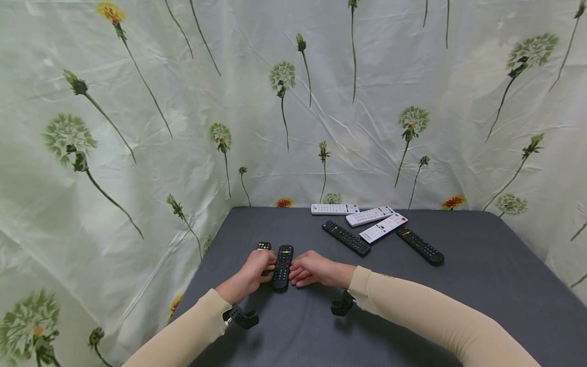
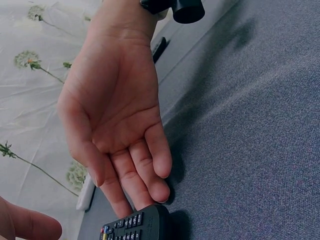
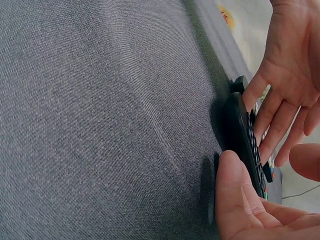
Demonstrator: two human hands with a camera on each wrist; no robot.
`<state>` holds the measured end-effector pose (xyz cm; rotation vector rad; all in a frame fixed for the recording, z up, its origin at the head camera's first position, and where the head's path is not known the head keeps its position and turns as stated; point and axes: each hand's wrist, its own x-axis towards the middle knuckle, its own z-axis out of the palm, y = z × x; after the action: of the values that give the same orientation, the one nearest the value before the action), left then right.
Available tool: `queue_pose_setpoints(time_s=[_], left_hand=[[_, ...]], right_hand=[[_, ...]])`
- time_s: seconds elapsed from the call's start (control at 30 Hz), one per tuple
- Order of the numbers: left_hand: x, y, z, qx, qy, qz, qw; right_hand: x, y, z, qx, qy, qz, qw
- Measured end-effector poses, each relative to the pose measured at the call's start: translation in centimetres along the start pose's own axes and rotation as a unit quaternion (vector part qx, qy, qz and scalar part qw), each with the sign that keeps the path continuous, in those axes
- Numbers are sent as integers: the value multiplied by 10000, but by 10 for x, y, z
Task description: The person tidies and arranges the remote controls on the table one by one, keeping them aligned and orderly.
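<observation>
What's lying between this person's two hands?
A black remote control lies between the left hand and the right hand, buttons facing up; the head view shows it.

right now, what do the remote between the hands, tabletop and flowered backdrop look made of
Remote: probably hard plastic, fairly dull finish, judging by its smooth moulded rim. Tabletop: seemingly covered in woven fabric, matte, fine weave showing. Backdrop: thin, slightly shiny sheeting with creases; plastic or cloth, can't tell.

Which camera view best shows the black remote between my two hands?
The head view, which shows the black remote whole, from above. The left wrist view cuts it off at the bottom edge; the right wrist view catches it mostly side-on.
</observation>
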<state>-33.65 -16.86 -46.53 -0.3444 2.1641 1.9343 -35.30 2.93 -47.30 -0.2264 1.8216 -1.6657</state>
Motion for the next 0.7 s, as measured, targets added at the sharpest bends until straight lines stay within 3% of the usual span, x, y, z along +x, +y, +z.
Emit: queue_pose_setpoints(time_s=[0.37,0.7], left_hand=[[3,1,6,156,-65,77,9998],[1,23,6,559,71,377,9977]], right_hand=[[-9,-3,-5,-175,-5,-79,9998],[-16,-10,-15,-515,159,-315,9980]])
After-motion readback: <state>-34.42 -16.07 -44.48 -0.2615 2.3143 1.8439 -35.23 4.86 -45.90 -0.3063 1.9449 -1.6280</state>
